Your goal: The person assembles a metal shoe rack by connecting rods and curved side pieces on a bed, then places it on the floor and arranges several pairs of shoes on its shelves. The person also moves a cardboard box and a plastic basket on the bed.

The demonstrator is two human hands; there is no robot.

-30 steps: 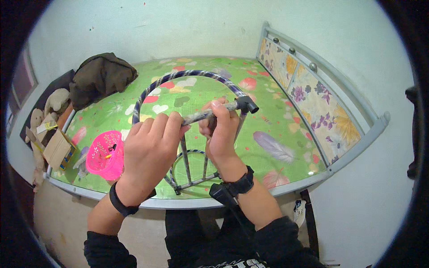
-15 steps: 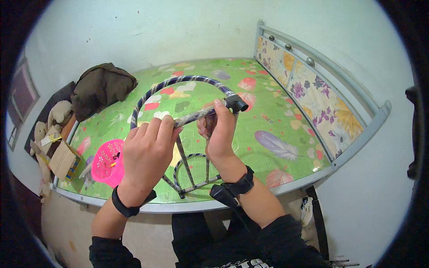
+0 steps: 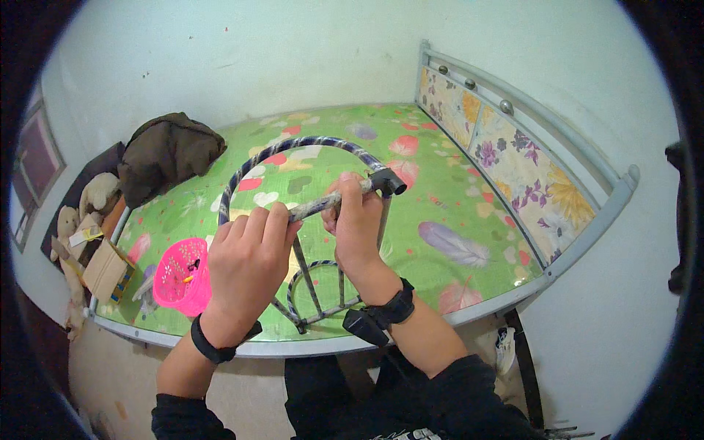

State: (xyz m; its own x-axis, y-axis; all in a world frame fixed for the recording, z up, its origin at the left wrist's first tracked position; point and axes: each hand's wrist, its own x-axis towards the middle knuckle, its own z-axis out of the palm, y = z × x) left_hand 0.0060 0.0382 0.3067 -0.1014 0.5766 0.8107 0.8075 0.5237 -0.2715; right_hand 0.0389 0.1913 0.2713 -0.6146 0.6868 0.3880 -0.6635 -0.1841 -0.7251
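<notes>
A tubular metal frame (image 3: 309, 141) with a marbled dark-blue and white finish stands tilted over the bed, its arched tube curving up at the far side. My left hand (image 3: 253, 246) is closed around the left end of its crossbar (image 3: 317, 207). Near the bar's right end, my right hand (image 3: 357, 224) wraps the tube with thumb and curled fingers. Just beyond that thumb sits a black plastic tube connector (image 3: 388, 182), joining bar and arch. Between my forearms show the lower rods (image 3: 306, 275) and a smaller arch. The left end of the bar is hidden by my left hand.
A pink perforated basket (image 3: 176, 290) with small items stands left of my left hand. Farther left are a cardboard box (image 3: 106, 271), stuffed toys (image 3: 97, 192) and a dark brown cloth bundle (image 3: 170, 154). The green patterned bed mat (image 3: 447, 293) meets a floral headboard (image 3: 524, 158) at right.
My right hand has turned slightly on the bar and its thumb has shifted a little left, away from the connector. The left hand keeps its grip. The whole view has tipped slightly.
</notes>
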